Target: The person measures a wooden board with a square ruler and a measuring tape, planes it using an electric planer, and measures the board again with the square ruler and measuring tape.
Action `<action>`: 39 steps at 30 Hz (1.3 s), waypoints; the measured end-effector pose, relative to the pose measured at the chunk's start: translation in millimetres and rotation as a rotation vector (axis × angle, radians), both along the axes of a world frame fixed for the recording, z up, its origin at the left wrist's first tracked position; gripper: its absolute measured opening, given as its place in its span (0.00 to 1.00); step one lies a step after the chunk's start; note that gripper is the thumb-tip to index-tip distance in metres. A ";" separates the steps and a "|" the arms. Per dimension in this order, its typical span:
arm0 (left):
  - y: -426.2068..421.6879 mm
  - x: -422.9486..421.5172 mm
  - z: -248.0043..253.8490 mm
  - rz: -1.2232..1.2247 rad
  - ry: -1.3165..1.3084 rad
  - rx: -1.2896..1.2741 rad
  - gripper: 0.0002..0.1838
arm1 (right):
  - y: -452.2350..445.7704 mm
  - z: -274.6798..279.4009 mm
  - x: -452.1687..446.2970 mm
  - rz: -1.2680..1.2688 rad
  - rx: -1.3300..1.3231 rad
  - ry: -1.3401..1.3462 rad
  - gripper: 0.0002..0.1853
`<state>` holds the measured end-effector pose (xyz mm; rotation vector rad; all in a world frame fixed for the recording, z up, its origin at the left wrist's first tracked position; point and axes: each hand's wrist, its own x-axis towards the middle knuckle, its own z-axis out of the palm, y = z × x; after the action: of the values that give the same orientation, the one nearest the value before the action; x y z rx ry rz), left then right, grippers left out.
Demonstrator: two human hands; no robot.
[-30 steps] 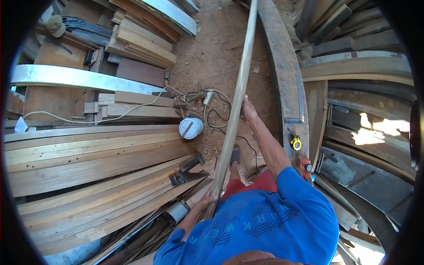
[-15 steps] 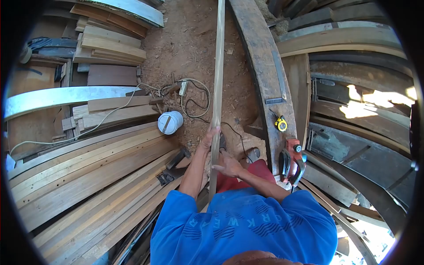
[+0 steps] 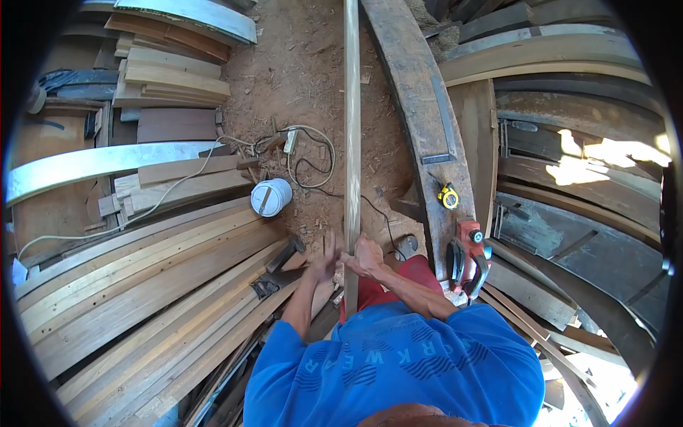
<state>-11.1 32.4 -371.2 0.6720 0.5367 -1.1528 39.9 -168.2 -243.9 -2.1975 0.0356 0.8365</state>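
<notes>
Steadying a wooden strip beside the workbench, the right hand grips it; the left hand, blurred, spreads open.

The long board has swung from 1 o'clock to 12 o'clock; the right hand has come down along it; the left hand, blurred, has shifted toward 7 o'clock

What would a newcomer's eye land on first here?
The bright blue printed shirt at bottom centre, then the long pale wooden strip running up to the top edge, with the right hand on it. On the worn wooden bench to the right, the yellow tape measure and red power tool stand out.
</notes>
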 end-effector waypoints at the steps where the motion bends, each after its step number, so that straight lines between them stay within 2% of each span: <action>1: 3.4 -30.7 16.5 -0.145 0.005 0.047 0.66 | 1.8 -1.7 2.3 -0.008 -0.021 0.002 0.43; 2: -11.9 -56.6 61.9 -0.119 -0.295 0.089 0.75 | 5.2 -3.7 5.6 -0.014 -0.044 0.010 0.44; 3: -16.3 -91.4 50.2 -0.104 -0.490 0.339 0.75 | 7.3 -6.0 8.9 -0.019 -0.068 0.017 0.45; 6: -47.6 -83.0 62.0 -0.019 -0.491 0.414 0.70 | 5.3 -19.2 20.9 -0.030 -0.136 -0.036 0.41; 7: -50.5 -73.9 57.8 -0.059 -0.399 0.313 0.68 | -4.6 -23.6 31.4 -0.022 -0.106 -0.021 0.37; 9: -67.2 -67.3 52.5 -0.054 -0.371 0.320 0.67 | -44.0 -32.0 73.9 0.009 -0.039 -0.022 0.28; 10: -76.8 -65.8 43.7 -0.049 -0.410 0.328 0.66 | -81.6 -21.2 97.5 -0.125 0.248 -0.113 0.16; 11: -86.8 -66.4 32.1 -0.047 -0.493 0.348 0.65 | -114.7 -44.8 123.6 -0.071 0.102 -0.421 0.11; 13: -108.3 -74.8 18.3 -0.049 -0.626 0.378 0.62 | -175.0 -34.3 165.3 -0.210 -0.427 -0.352 0.23; 14: -117.2 -74.8 24.9 -0.026 -0.609 0.373 0.61 | -204.8 -27.7 186.4 -0.266 -0.661 -0.261 0.29; 15: -130.4 -68.2 57.4 0.042 -0.501 0.338 0.54 | -220.5 -22.7 196.6 -0.603 -0.629 -0.137 0.35; 16: -142.3 -60.8 69.7 0.107 -0.392 0.301 0.48 | -226.8 -22.9 208.5 -0.643 -0.597 -0.058 0.39; 18: -158.4 -75.0 34.7 0.109 -0.422 0.271 0.56 | -232.1 -30.3 219.8 -0.714 -0.533 0.124 0.45; 20: -165.6 -79.5 21.3 0.123 -0.433 0.253 0.60 | -224.2 -52.6 221.9 -0.699 -0.575 0.058 0.50; 22: -168.6 -75.1 28.4 0.147 -0.430 0.239 0.59 | -209.1 -66.8 220.4 -0.737 -0.730 -0.055 0.48; 26: -148.4 -60.4 46.9 0.120 -0.250 0.169 0.59 | -219.6 -86.3 227.2 -0.950 -0.527 -0.103 0.41; 28: -129.4 -62.4 48.7 0.138 -0.300 0.205 0.59 | -223.3 -91.5 229.0 -1.108 -0.487 -0.125 0.36; 29: -117.5 -65.0 40.2 0.148 -0.374 0.267 0.59 | -228.6 -93.0 227.7 -1.194 -0.195 -0.131 0.30; 32: -92.6 -40.0 120.4 0.146 -0.392 0.381 0.56 | -249.7 -100.7 233.6 -1.356 0.710 -0.147 0.12; 34: -72.1 -36.4 160.0 0.116 -0.295 0.391 0.55 | -231.0 -44.9 241.4 -1.290 0.779 -0.362 0.04; 36: -48.1 -52.0 159.1 0.118 -0.273 0.367 0.55 | -200.3 22.5 252.1 -1.082 0.570 -0.583 0.06; 38: -37.3 -56.7 169.1 0.136 -0.284 0.358 0.55 | -172.4 44.0 271.3 -0.797 0.321 -0.752 0.08; 39: -36.8 -53.3 189.3 0.153 -0.306 0.361 0.55 | -155.7 57.9 279.6 -0.651 0.199 -0.832 0.09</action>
<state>-64.4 -4.4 -181.9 1.0791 0.5279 -0.7954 319.5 -323.9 -186.0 -1.9909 0.2294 -0.4263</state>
